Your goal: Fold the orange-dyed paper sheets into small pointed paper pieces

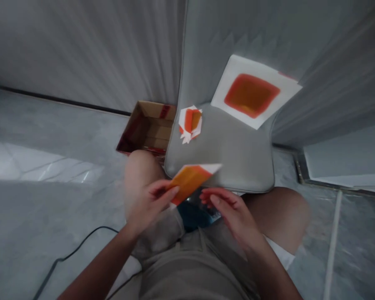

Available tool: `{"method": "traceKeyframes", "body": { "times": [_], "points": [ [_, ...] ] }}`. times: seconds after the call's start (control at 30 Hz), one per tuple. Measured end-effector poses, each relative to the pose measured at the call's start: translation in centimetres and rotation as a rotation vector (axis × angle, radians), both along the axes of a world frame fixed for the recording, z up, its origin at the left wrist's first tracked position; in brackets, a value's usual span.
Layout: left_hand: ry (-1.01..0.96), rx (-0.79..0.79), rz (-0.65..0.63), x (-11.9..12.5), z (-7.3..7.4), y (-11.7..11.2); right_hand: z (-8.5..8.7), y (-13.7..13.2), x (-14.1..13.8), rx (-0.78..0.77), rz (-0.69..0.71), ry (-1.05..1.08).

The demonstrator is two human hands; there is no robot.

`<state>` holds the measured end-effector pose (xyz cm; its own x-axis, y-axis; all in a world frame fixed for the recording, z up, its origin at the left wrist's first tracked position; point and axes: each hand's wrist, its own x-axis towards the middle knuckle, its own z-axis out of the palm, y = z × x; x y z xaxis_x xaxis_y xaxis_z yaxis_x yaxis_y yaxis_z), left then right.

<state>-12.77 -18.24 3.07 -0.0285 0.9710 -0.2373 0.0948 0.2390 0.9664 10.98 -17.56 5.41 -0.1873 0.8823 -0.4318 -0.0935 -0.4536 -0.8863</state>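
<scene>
We see our left hand (150, 204) pinching a folded orange-and-white paper square (190, 181) over our lap, our right hand (233, 212) open just beside it, and a loose pinch could drop the paper onto the soft gray chair seat (231, 158).

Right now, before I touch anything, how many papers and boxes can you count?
Flat orange-and-white sheets: 1, the flat sheet on the chair back
Folded orange-and-white papers: 2, the seat paper on the grey chair seat and the held paper in the left hand
Cardboard boxes: 1, the open cardboard box
Total: 4
</scene>
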Motion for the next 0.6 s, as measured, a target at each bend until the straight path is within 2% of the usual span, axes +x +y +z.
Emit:
{"method": "traceKeyframes", "body": {
  "times": [0.1,0.17,0.23,0.33,0.43,0.53,0.6],
  "points": [
    [0.099,0.139,0.205,-3.5,0.4,1.3,-0.6,-0.3,1.8,0.038,-0.02,-0.088],
    [0.215,0.246,0.352,-6.7,0.6,3.1,-1.2,-0.3,3.1,0.06,-0.105,-0.195],
    [0.298,0.384,0.497,-10.3,0.5,5.9,-1.8,0.0,3.9,0.097,-0.221,-0.335],
    [0.379,0.491,0.587,-15.5,-0.8,11.2,-2.7,1.4,4.0,0.184,-0.33,-0.554],
    [0.597,0.375,0.484,-19.5,-4.1,16.8,-4.3,3.7,2.7,0.325,-0.329,-0.744],
    [0.706,0.106,0.3,-21.5,-8.9,21.8,-7.0,6.2,0.5,0.462,-0.222,-0.868],
    [0.713,0.027,0.252,-22.0,-12.5,24.5,-8.9,7.4,-1.0,0.555,-0.17,-0.978]
  ]
}}
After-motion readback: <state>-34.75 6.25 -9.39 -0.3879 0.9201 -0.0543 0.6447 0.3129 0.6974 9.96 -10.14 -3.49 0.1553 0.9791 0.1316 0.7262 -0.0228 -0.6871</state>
